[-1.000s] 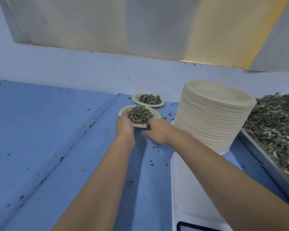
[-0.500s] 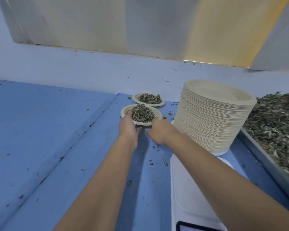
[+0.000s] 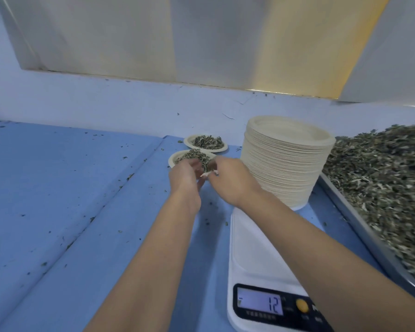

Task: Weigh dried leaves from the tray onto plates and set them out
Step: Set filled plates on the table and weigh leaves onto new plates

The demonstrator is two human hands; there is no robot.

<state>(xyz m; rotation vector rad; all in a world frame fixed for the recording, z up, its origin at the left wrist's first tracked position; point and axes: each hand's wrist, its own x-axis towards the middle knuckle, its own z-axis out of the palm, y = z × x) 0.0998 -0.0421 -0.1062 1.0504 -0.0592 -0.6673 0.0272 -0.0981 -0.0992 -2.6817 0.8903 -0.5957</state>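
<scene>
Centre of bench: near plate [image 3: 177, 157] of dried leaves [image 3: 202, 157], second plate [image 3: 206, 142] at 12 o'clock.
Left hand [image 3: 185, 174]: fingers curled loosely at near rim; grasp uncertain.
Right hand [image 3: 231, 179]: likewise, unclear.
Scale [image 3: 252, 248]: 5 o'clock.
Tray [image 3: 359, 226]: 3 o'clock.

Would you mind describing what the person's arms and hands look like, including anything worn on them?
Both forearms are bare as far as the view shows: no sleeves reach into the frame. The left hand and right hand wear no gloves, and no watch, bracelet or ring is visible. Fingertips are partly hidden, so small details there cannot be told.
</scene>
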